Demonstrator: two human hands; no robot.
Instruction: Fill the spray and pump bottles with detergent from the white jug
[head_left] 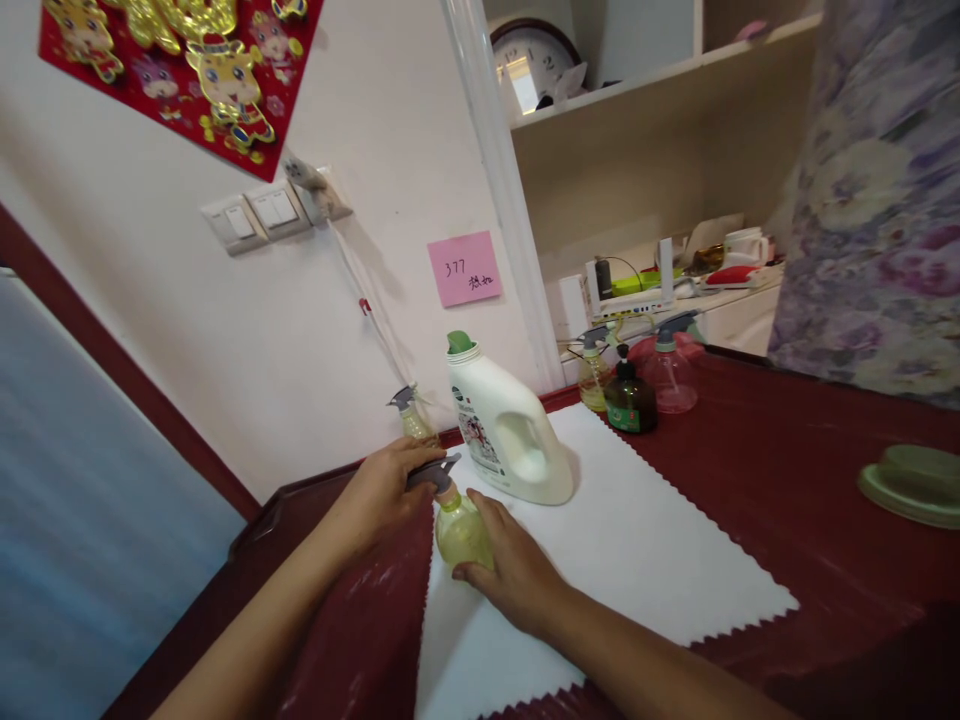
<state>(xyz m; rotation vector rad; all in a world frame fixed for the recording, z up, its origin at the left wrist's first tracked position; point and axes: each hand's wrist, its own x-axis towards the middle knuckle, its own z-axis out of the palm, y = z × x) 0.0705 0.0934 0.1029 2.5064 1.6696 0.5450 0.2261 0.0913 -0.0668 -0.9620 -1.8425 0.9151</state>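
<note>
A small spray bottle with yellowish liquid and a grey trigger head stands on a white cloth. My left hand is closed around the grey trigger head. My right hand wraps the bottle's round body from the right. Just behind stands a white detergent jug with a green cap. A second small spray bottle stands by the wall behind my left hand.
The cloth lies on a dark red table. At the back stand a yellow spray bottle, a dark pump bottle and a pink spray bottle. A green lid lies at right. A floral covered object rises far right.
</note>
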